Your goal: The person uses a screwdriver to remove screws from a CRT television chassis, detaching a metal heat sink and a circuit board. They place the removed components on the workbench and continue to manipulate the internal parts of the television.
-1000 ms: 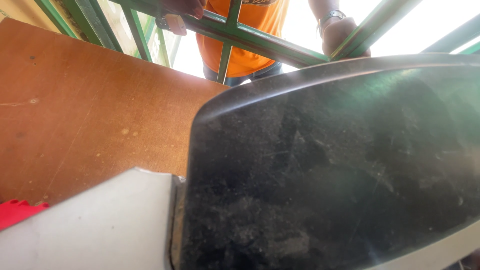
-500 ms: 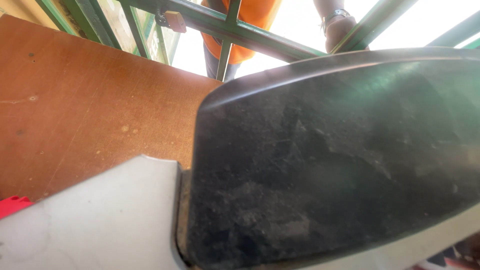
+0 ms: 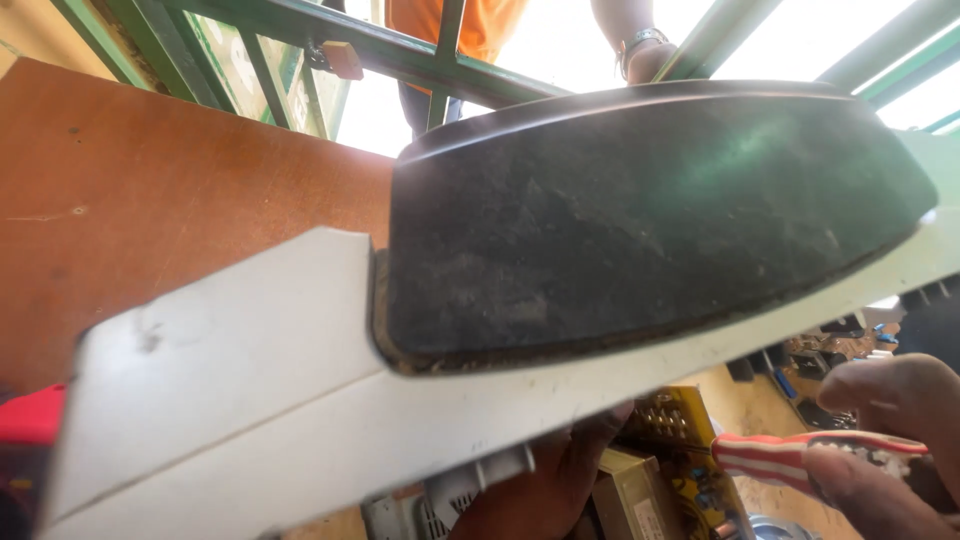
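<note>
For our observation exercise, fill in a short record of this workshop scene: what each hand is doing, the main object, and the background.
Main object: white plastic appliance housing with a dusty black curved panel, held up close to the camera
Left hand: under the housing's lower edge, supporting it
Right hand: gripping a red-and-white striped screwdriver handle
Below: yellow circuit board
Background: brown wooden board, green metal grille, another person in an orange shirt

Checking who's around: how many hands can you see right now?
3: left hand under the white panel, right hand holding a striped screwdriver, another person's hand behind the green bars.
</note>
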